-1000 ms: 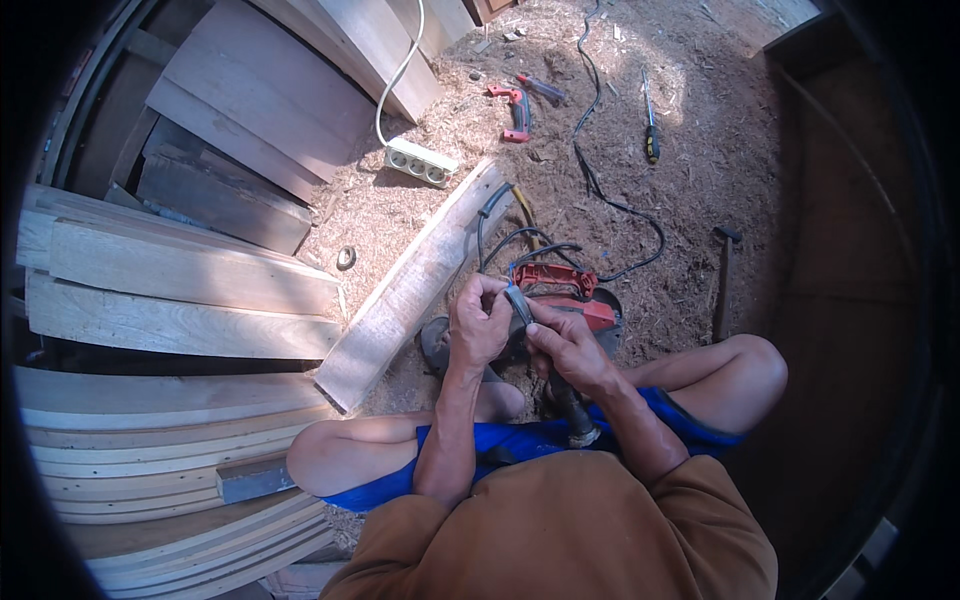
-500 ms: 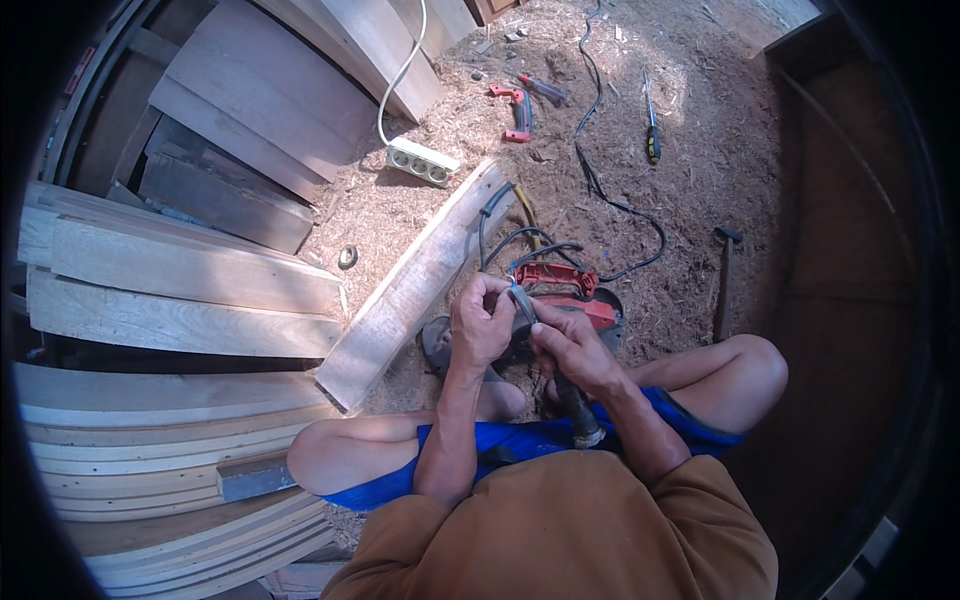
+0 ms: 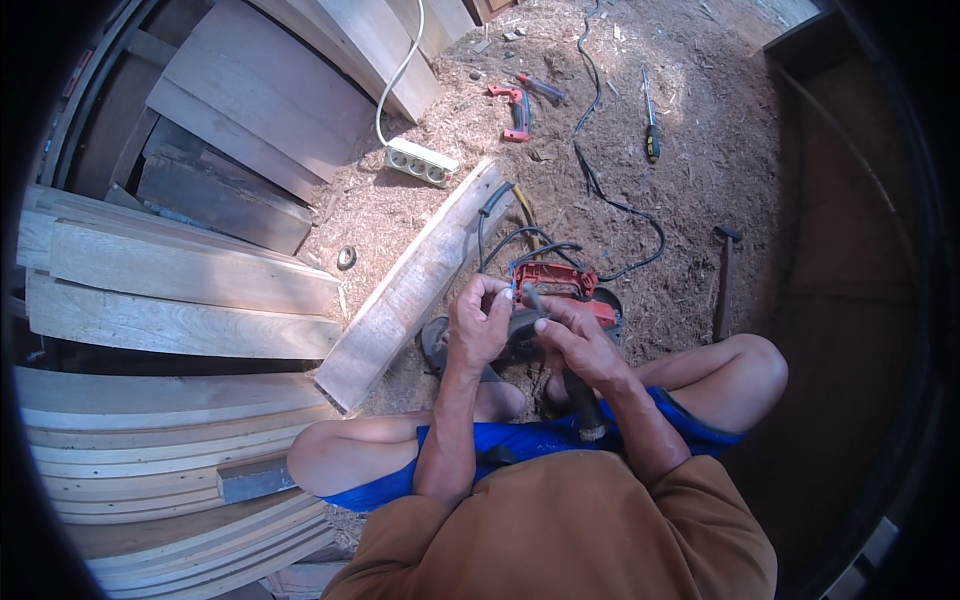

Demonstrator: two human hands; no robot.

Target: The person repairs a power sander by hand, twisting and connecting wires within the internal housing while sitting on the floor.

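Left hand (image 3: pixel 480 322): pinching blue wire (image 3: pixel 513 279). Right hand (image 3: pixel 581 346): gripping knife (image 3: pixel 584 405), blade (image 3: pixel 532 297) near wire. Handling: wire best held steady, pressure light, blade turned from hands.

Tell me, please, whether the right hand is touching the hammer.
Apart: the head view shows sawdust-strewn ground between the right hand and the hammer.

One power tool (image 3: pixel 520 342), one hammer (image 3: pixel 724 284)
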